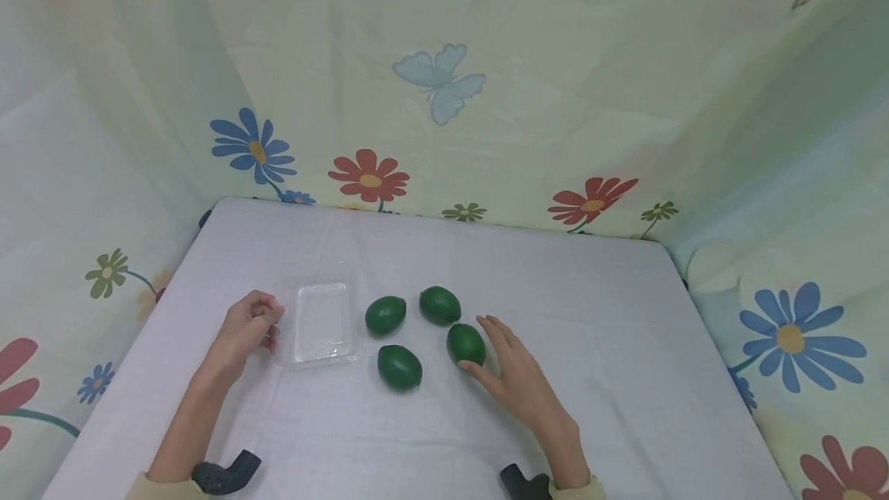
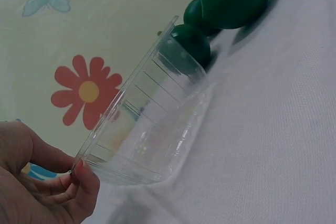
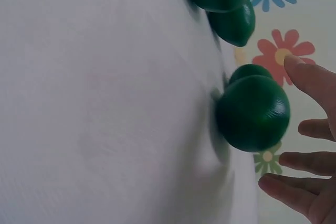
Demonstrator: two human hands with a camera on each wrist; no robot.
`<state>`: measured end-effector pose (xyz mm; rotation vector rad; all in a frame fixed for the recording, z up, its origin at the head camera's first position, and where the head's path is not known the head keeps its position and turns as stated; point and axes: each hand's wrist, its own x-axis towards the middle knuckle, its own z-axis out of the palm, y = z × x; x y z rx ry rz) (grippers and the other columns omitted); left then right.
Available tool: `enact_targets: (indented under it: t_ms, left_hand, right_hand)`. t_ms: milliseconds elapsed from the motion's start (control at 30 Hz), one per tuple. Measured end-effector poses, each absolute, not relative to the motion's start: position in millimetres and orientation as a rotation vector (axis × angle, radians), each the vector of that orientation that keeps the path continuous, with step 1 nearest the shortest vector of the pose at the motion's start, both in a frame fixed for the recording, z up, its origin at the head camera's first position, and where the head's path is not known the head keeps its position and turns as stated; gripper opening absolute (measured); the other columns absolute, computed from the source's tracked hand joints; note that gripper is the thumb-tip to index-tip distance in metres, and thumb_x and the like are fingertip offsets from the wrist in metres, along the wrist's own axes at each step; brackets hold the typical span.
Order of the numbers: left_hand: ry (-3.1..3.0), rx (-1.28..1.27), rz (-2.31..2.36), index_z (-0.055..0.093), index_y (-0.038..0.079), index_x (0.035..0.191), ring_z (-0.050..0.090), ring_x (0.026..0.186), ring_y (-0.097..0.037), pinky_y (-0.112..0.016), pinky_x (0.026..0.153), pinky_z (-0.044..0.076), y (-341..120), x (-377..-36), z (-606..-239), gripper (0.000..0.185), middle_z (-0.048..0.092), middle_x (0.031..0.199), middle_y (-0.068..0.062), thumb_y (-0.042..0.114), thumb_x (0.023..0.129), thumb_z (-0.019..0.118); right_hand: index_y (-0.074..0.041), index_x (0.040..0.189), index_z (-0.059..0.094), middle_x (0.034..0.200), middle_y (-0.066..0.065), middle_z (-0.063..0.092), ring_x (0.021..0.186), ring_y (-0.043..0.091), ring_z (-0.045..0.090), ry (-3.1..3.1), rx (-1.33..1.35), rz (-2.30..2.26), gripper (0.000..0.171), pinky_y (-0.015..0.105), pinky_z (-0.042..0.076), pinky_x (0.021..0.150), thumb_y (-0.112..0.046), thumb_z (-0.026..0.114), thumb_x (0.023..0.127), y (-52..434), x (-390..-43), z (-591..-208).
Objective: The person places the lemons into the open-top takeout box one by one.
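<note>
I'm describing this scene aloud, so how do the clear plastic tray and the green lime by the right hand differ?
The clear rectangular plastic tray is see-through, the round green lime opaque. The tray is pinched at its rim by the left hand; the lime is only touched by the open right hand. Both rest on the white cloth.

No readable text, label, brand, number or sign appears on anything in these views.

Pale sleeves, black wrist mounts [image 1: 225,474]
</note>
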<state>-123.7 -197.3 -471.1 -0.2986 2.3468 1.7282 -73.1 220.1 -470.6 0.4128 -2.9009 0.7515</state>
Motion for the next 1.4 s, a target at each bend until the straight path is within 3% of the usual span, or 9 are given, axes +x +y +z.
enact_targets:
  t_ms: [333,733,1033,1400]
  left_hand:
    - [2.341,-0.306,1.740,0.046,-0.005,0.122,0.056,0.065,-0.012,-0.028,0.059,0.055,-196,-124,-471,0.025,0.055,0.082,-0.002,0.013,0.106,0.052]
    - [2.352,-0.298,1.742,0.046,-0.005,0.121,0.055,0.066,-0.011,-0.027,0.057,0.055,-195,-127,-472,0.024,0.055,0.082,-0.002,0.012,0.105,0.052]
    - [2.349,-0.297,1.740,0.046,-0.006,0.122,0.055,0.067,-0.012,-0.027,0.057,0.055,-196,-126,-470,0.025,0.055,0.082,-0.003,0.012,0.105,0.052]
    - [2.348,-0.286,1.745,0.046,-0.006,0.121,0.055,0.067,-0.012,-0.028,0.057,0.056,-198,-125,-470,0.024,0.056,0.083,-0.004,0.011,0.105,0.051]
  right_hand:
    - [-0.006,0.148,0.048,0.143,0.018,0.055,0.125,0.034,0.063,-2.850,0.450,0.784,0.078,0.048,0.055,0.101,-0.031,0.087,0.084,207,-79,-484]
    - [-0.004,0.139,0.055,0.132,0.017,0.058,0.117,0.035,0.065,-2.810,0.434,0.755,0.061,0.051,0.057,0.096,-0.017,0.084,0.087,199,-82,-489]
    - [-0.004,0.137,0.057,0.129,0.017,0.060,0.115,0.034,0.066,-2.790,0.454,0.754,0.060,0.049,0.058,0.095,-0.013,0.085,0.085,198,-79,-489]
    - [-0.006,0.137,0.058,0.130,0.015,0.060,0.111,0.028,0.068,-2.653,0.656,0.707,0.063,0.039,0.061,0.089,-0.012,0.087,0.082,182,-75,-463]
